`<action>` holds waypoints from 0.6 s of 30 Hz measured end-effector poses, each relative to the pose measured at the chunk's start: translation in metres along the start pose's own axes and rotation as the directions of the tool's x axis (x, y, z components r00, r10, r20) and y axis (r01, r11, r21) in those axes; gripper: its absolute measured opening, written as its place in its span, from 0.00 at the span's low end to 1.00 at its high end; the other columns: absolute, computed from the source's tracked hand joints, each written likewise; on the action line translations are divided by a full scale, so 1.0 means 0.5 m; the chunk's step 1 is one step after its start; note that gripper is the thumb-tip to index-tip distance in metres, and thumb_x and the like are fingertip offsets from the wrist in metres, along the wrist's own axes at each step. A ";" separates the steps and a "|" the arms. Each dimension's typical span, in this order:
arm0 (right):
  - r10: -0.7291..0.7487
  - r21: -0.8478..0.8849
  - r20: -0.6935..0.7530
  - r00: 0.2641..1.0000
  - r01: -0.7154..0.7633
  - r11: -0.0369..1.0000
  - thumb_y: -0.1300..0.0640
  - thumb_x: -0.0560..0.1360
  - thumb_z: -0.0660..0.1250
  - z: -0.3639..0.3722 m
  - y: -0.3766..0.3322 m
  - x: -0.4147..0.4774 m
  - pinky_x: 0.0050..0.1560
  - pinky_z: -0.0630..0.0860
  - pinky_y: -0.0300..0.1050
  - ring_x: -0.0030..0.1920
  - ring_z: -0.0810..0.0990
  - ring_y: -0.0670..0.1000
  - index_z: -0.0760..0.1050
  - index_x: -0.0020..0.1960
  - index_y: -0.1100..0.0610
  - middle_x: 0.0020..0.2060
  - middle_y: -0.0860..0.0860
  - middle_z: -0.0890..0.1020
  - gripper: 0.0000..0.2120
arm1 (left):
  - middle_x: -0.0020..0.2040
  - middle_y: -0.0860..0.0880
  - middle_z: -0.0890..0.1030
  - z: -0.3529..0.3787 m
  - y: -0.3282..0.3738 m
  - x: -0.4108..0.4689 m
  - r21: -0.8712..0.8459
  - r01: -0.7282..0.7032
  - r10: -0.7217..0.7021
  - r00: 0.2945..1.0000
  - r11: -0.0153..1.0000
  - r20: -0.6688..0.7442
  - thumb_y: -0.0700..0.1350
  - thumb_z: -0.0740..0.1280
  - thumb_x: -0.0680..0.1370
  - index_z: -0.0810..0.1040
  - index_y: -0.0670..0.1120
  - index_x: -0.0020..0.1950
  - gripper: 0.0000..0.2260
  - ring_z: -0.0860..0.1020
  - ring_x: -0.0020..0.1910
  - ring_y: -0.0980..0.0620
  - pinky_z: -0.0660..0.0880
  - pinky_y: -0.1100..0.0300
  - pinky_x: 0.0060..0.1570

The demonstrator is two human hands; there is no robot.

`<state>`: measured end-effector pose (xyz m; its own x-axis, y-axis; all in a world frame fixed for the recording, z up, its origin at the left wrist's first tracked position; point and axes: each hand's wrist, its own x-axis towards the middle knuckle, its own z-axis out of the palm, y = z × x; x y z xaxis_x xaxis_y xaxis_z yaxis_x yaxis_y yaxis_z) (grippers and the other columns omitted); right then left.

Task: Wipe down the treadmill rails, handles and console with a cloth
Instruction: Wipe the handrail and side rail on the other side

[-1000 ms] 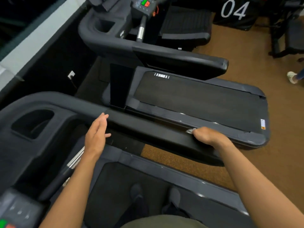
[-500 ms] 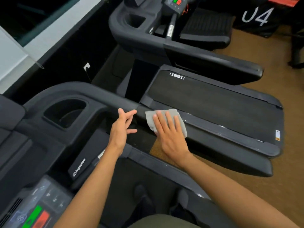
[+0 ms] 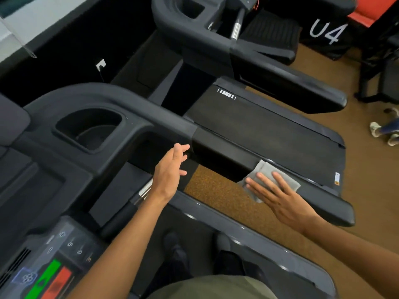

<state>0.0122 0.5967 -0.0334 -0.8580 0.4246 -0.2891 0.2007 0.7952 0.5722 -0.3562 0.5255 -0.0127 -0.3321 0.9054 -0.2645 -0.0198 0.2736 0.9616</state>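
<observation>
A grey cloth (image 3: 278, 175) lies on the black right handrail (image 3: 218, 152) of the treadmill I stand on. My right hand (image 3: 278, 197) presses flat on the cloth with its fingers spread, toward the rail's free end. My left hand (image 3: 170, 171) hovers open beside the inner face of the same rail, fingers together, holding nothing. The console (image 3: 47, 264) with its green and red buttons shows at the lower left. A cup holder recess (image 3: 88, 128) sits where the rail meets the console housing.
A second treadmill (image 3: 269, 128) stands parallel on the far side, with its own handrail (image 3: 287, 80) and console post. Brown floor (image 3: 218, 190) shows in the gap between the machines. Someone's shoes (image 3: 386, 130) are at the right edge. My own feet (image 3: 179, 253) stand on the belt.
My right hand has slid the cloth along the rail from near the console toward the rail's free end. The left hand stays open beside the rail. The camera has tilted down.
</observation>
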 end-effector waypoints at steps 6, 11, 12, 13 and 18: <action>-0.167 -0.230 -0.024 0.986 0.157 0.960 0.49 0.83 0.60 -0.045 0.010 0.148 0.79 0.45 0.72 0.80 0.32 0.69 0.48 0.84 0.62 0.81 0.66 0.34 0.36 | 0.69 0.58 0.79 -0.002 -0.005 -0.037 -0.031 -0.006 0.002 0.992 0.999 -0.125 0.70 0.50 0.81 0.78 0.57 0.70 0.29 0.79 0.65 0.60 0.83 0.52 0.54; -0.263 -0.389 -0.046 0.964 0.225 0.893 0.48 0.84 0.56 -0.092 0.004 0.280 0.78 0.40 0.74 0.79 0.30 0.72 0.47 0.83 0.64 0.80 0.69 0.37 0.35 | 0.66 0.57 0.82 0.020 -0.020 -0.088 -0.108 0.015 -0.051 0.939 0.994 -0.340 0.70 0.51 0.80 0.80 0.52 0.69 0.32 0.82 0.60 0.58 0.83 0.50 0.50; -0.258 -0.381 -0.064 0.964 0.215 0.899 0.48 0.85 0.54 -0.106 0.004 0.308 0.77 0.39 0.74 0.79 0.31 0.71 0.47 0.84 0.64 0.81 0.67 0.38 0.35 | 0.65 0.57 0.82 0.031 -0.024 -0.099 -0.121 0.016 -0.061 0.924 0.993 -0.376 0.71 0.51 0.79 0.80 0.52 0.68 0.33 0.83 0.59 0.57 0.83 0.50 0.49; -0.243 -0.359 -0.074 0.967 0.202 0.911 0.46 0.85 0.53 -0.117 0.005 0.333 0.77 0.37 0.75 0.80 0.31 0.70 0.47 0.84 0.63 0.82 0.65 0.39 0.34 | 0.64 0.57 0.83 0.043 -0.028 -0.110 -0.133 0.021 -0.073 0.910 0.991 -0.407 0.72 0.52 0.78 0.81 0.52 0.67 0.33 0.84 0.58 0.57 0.83 0.51 0.48; -0.222 -0.275 -0.146 0.964 0.176 0.945 0.45 0.85 0.51 -0.115 0.019 0.333 0.77 0.41 0.73 0.81 0.32 0.67 0.42 0.84 0.61 0.83 0.61 0.39 0.36 | 0.58 0.52 0.86 0.126 -0.062 -0.167 -0.209 0.057 -0.160 0.839 0.976 -0.521 0.71 0.53 0.79 0.83 0.53 0.63 0.30 0.86 0.54 0.53 0.81 0.52 0.43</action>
<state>-0.1559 0.6499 -0.0321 -0.9407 0.1697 -0.2938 -0.0912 0.7076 0.7007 -0.2686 0.4621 -0.0248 -0.7663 0.5464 -0.3381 -0.2351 0.2513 0.9389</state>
